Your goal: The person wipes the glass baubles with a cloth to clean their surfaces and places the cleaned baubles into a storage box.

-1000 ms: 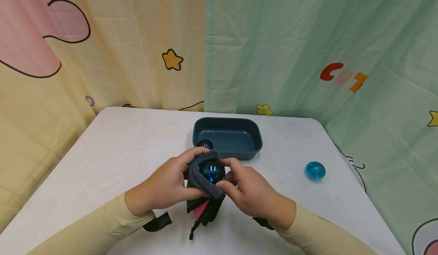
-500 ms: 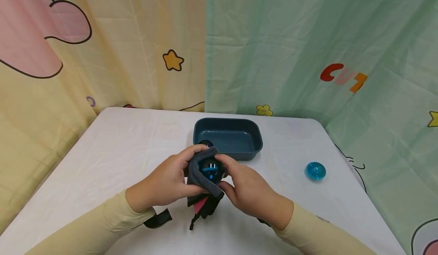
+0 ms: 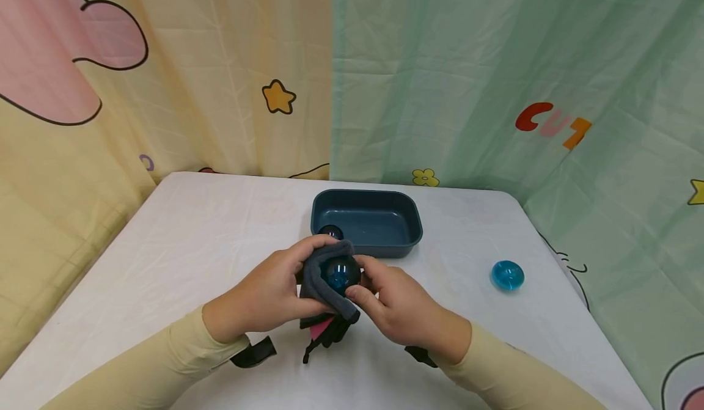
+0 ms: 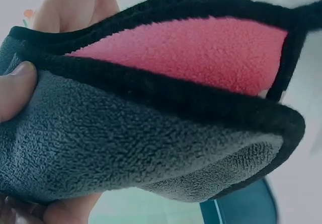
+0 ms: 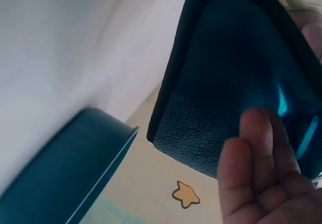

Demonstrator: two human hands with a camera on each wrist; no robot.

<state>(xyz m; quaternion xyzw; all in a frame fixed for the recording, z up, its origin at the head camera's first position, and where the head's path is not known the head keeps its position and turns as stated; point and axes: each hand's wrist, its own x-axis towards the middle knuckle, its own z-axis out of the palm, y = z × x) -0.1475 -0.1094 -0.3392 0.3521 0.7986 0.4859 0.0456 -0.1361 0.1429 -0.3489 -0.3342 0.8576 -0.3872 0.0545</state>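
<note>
"Where was the shiny ball (image 3: 339,269) in the head view?"

"In front of the tub (image 3: 392,251), near its left end, between both hands. It was round, so it had no long way. It poked out of the grey cloth (image 3: 312,280) toward the right hand (image 3: 400,309), the nearer one. That hand's thumb and finger pinched it."

"And the left hand (image 3: 258,294)?"

"It gripped the cloth round the ball's left side."

"From the left wrist?"

"The cloth hid the ball. I saw its pink side (image 4: 201,53)."

"From the right wrist?"

"Fingers (image 5: 256,133) reached up by the ball's shine."
</note>
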